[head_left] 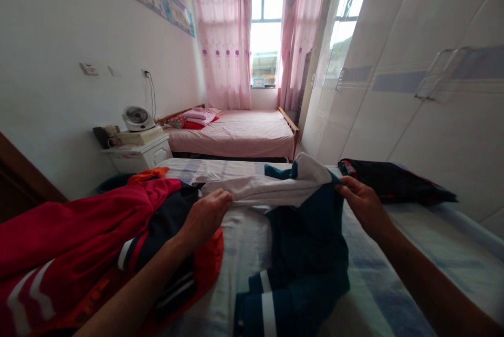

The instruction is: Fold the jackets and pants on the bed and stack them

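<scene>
A teal and pale grey garment [311,232] with a white stripe is stretched between my two hands; its exact kind I cannot tell. My left hand [207,216] is closed on the pale part, at the left end of the stretch. On the right, my right hand [360,203] pinches the teal edge between thumb and fingers. The teal part hangs down and rests on the bed close to me. Left of it, by my left forearm, lies a heap of clothes with a red garment [94,221], navy cloth and orange cloth.
Patterned sheeting covers the near bed [378,269]. A folded black item [394,182] lies on its right side. Beyond stands a pink bed [244,132] with pillows. A small fan [137,117] sits on a white cabinet [157,152] at left. Tall wardrobes [394,116] line the right.
</scene>
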Demonstrator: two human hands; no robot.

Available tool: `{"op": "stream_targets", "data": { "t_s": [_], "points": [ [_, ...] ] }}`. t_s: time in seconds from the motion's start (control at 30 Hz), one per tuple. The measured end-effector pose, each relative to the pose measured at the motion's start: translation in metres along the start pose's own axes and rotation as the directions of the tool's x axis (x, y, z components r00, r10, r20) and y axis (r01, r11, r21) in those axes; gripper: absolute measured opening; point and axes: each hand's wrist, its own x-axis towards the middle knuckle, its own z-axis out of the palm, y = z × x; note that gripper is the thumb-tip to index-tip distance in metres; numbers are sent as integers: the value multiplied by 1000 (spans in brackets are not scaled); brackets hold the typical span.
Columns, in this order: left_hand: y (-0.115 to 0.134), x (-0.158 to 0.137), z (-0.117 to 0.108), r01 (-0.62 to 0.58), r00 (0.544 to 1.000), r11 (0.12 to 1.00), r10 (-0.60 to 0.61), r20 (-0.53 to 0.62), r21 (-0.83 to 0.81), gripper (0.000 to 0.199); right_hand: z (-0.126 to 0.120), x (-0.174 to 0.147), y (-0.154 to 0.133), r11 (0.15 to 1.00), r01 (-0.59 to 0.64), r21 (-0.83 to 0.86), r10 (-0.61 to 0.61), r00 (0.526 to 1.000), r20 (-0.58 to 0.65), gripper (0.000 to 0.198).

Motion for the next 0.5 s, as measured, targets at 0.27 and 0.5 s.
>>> {"op": "stream_targets", "data": {
  "t_s": [0.27,0.5],
  "points": [
    [73,-49,-31,-86,976,773,193,104,-628,19,-20,-51,15,974,52,-223,-69,995,-70,38],
    [138,-26,-28,36,933,430,309,184,-902,19,14,-74,-36,845,499,-191,-399,827,396,26]
  ]
}}
